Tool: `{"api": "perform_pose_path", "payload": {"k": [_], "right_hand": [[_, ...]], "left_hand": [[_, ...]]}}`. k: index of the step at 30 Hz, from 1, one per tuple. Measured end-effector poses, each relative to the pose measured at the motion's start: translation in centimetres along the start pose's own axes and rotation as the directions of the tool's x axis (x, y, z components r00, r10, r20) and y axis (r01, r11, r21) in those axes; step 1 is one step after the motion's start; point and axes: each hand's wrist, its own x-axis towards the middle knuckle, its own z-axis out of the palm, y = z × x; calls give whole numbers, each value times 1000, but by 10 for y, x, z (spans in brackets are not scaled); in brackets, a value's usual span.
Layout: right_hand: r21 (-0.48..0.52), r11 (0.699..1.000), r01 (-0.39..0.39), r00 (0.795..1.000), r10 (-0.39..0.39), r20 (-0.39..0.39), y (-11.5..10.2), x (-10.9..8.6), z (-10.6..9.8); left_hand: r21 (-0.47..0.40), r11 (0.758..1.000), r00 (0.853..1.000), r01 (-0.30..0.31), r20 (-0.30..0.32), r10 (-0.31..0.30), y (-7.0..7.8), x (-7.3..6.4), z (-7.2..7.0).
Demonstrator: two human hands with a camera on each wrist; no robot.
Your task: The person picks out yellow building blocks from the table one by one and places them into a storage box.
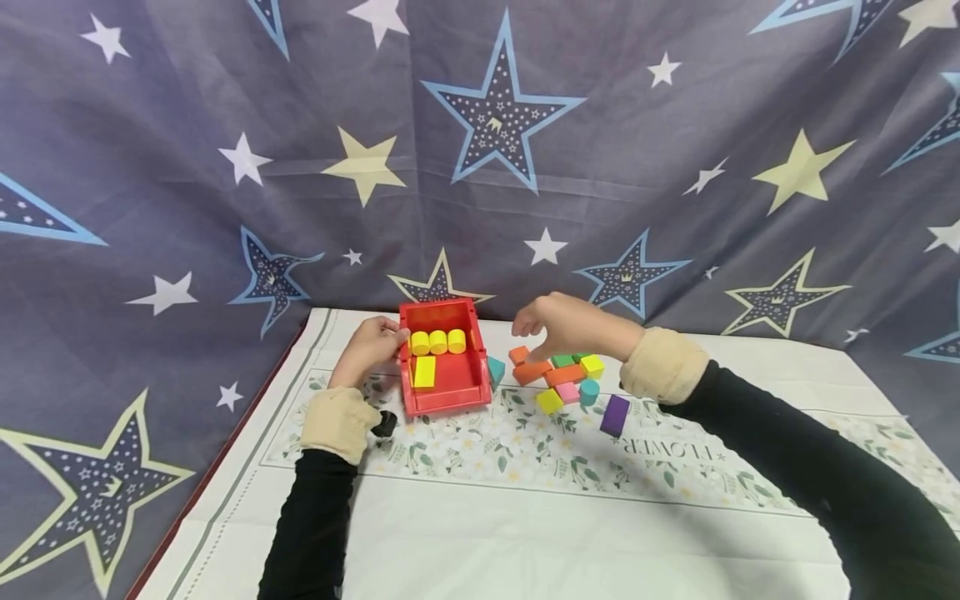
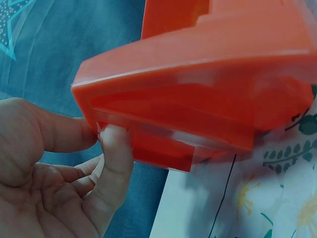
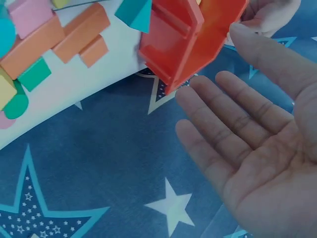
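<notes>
My left hand (image 1: 369, 347) pinches the left side of a red open toy bin (image 1: 459, 388) between thumb and fingers; the left wrist view shows the fingertips at its lower edge. Inside the bin, three yellow cylinders (image 1: 438, 342) stand in a row, with a yellow rectangular block (image 1: 424, 372) in front of them. To the right, my right hand (image 1: 573, 323) hovers over loose blocks. Its palm and spread, relaxed fingers hold nothing in the right wrist view. Beneath it lie orange blocks (image 1: 564, 375), and a teal triangular block (image 1: 496, 371) leans close by the bin's right side.
Beside the orange blocks are a pink block (image 1: 567, 392), a teal cylinder (image 1: 589, 392), a green block (image 1: 562, 361) and yellow blocks (image 1: 550, 402). A purple block (image 1: 615, 415) lies farther right on the flowered tablecloth (image 1: 480, 517). A star-patterned curtain (image 1: 600, 167) hangs behind.
</notes>
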Motion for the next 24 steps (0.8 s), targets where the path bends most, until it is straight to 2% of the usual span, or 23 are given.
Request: {"api": "perform_pose_path", "payload": {"k": [11, 24], "right_hand": [[-7, 1000, 24, 999, -24, 47, 9, -17, 22], [-1, 1000, 15, 993, -15, 117, 19, -19, 53]], "left_hand": [[4, 1000, 1000, -3, -4, 3, -1, 0, 1], [0, 1000, 1000, -18, 0, 18, -3, 2, 0]]}}
